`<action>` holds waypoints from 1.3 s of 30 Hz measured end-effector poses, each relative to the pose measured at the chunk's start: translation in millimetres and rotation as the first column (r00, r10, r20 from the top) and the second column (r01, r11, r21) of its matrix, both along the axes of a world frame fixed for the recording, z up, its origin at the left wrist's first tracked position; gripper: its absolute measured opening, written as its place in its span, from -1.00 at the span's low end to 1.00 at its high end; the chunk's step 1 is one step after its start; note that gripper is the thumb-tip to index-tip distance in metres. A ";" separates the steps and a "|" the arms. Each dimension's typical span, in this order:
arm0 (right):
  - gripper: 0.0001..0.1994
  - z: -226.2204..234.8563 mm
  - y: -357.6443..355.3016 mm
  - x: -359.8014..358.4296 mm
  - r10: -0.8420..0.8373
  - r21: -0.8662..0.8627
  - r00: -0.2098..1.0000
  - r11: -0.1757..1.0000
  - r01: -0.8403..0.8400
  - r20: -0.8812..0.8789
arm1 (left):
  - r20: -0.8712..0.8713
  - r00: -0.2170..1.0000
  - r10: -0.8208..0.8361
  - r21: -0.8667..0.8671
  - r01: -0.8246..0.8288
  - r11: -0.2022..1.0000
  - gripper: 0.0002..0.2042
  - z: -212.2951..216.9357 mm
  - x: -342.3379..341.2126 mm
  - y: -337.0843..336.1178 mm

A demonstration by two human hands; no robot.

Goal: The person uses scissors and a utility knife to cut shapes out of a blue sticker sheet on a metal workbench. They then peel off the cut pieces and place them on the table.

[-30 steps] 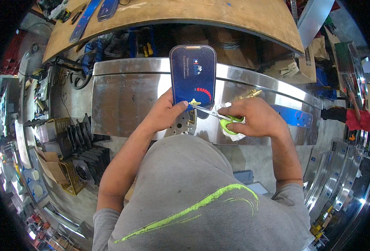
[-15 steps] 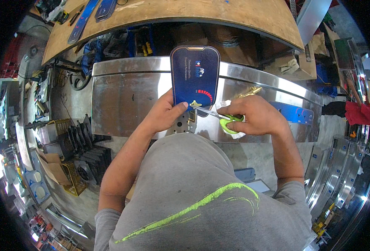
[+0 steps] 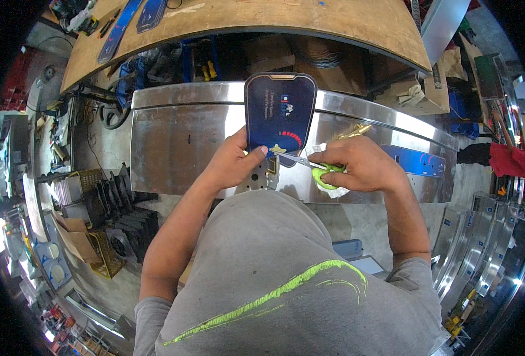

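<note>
- left hand [image 3: 234,163] fingers clenched on lower edge of dark blue panel [image 3: 280,113], thumb pressed on its face near the bottom
- right hand [image 3: 357,166] fingers grasping green-handled scissors [image 3: 310,167], blades pointing left at the panel's lower edge, tips touching it
- white cloth [image 3: 333,191] tucked under right palm
- panel upright against long shiny metal sheet [image 3: 179,136], just in front of the person's chest
- second blue strip [image 3: 413,161] lying on the sheet, right of the hand
- wooden tabletop [image 3: 310,18] beyond, dark blue pieces on its left end

Dark blue panel [image 3: 280,113], green-handled scissors [image 3: 310,167], shiny silver sheet [image 3: 179,136], perhaps white cloth [image 3: 335,191].
</note>
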State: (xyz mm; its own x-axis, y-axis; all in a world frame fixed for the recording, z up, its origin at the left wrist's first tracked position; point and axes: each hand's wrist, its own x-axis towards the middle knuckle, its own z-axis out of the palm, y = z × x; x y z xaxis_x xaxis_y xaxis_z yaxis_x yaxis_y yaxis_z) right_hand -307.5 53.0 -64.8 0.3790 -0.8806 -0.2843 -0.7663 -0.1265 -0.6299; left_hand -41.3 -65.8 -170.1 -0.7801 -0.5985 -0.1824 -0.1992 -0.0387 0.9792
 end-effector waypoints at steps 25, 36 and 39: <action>-0.53 -12.9 2.1 -0.6 -0.123 0.045 0.992 0.991 0.123 -0.001 | -0.077 0.997 -0.027 -0.092 0.020 0.996 -0.57 8.6 -1.4 -4.3; -0.52 -19.0 12.3 18.7 -0.304 -0.094 0.952 0.948 0.305 0.029 | 0.003 0.929 0.370 0.069 -0.369 0.927 -0.65 -1.7 -1.6 4.3; -0.49 -26.3 15.7 23.2 -0.330 -0.016 0.939 0.943 0.333 0.092 | -0.009 0.906 0.423 0.096 -0.421 0.902 -0.72 -3.5 2.2 1.5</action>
State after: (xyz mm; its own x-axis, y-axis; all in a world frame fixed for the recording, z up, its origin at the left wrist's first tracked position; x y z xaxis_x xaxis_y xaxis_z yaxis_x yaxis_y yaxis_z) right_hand -284.3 68.7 -91.1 0.0857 -0.9684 -0.2341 -0.7109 0.1052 -0.6954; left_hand -39.2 -64.3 -173.6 -0.4639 -0.8550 -0.2319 -0.1160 -0.2009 0.9727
